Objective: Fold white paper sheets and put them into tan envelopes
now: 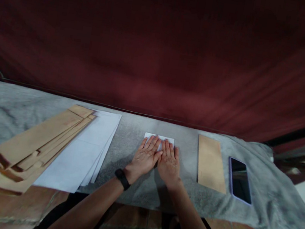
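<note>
A small white sheet of paper [161,137], perhaps folded, lies on the grey cloth in front of me. Flat on its left half rests my left hand [146,155], fingers stretched out, with a black band on the wrist. My right hand [168,162] lies beside it on the right half, also flat with its fingers extended. The thumbs meet or nearly meet in the middle. Most of the paper is hidden under both hands; only its far edge and a strip between them show.
Brown paper envelopes [43,132] lie stacked at the left, partly over white sheets [91,140]. On the right are a single brown envelope [211,163] and a phone [240,180]. Grey cloth [133,127] covers the table; a dark red curtain [161,54] hangs behind.
</note>
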A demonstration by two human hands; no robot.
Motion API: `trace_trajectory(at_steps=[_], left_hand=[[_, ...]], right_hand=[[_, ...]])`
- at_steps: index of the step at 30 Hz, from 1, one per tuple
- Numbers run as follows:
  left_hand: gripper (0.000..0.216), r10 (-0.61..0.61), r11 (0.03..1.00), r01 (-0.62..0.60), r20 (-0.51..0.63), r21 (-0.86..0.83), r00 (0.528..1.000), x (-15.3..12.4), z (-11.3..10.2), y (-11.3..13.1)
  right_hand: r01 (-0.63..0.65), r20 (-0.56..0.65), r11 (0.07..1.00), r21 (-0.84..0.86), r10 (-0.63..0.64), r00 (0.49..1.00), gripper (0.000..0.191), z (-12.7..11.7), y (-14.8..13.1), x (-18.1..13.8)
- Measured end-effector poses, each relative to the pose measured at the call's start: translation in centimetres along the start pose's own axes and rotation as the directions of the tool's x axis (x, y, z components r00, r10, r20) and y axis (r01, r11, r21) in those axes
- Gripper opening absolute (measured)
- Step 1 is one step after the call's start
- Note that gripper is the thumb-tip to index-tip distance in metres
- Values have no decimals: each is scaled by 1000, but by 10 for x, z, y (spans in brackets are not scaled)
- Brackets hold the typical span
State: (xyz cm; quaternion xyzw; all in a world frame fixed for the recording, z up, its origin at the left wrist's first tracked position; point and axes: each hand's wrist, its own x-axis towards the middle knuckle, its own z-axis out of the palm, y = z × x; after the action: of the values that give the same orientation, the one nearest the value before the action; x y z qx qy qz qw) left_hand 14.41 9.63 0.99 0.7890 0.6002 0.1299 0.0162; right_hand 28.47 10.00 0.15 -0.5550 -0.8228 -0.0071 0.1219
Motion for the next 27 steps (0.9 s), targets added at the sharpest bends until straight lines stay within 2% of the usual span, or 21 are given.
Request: trace_trajectory(at_steps=[9, 19, 27], left_hand=[[53, -13, 999, 13, -10, 36, 1000, -3, 3, -5], [57, -59, 995, 61, -20, 82, 998, -3, -3, -1], [61, -94, 989, 98, -41, 109, 995, -4, -1, 0]], right_hand=[[-20, -42, 1000, 8, 20, 999, 53, 0, 4, -2], [-71, -94, 997, 7, 71, 993, 59, 2, 8, -4], [-110, -30, 993, -49, 109, 994, 64, -2, 13, -4]])
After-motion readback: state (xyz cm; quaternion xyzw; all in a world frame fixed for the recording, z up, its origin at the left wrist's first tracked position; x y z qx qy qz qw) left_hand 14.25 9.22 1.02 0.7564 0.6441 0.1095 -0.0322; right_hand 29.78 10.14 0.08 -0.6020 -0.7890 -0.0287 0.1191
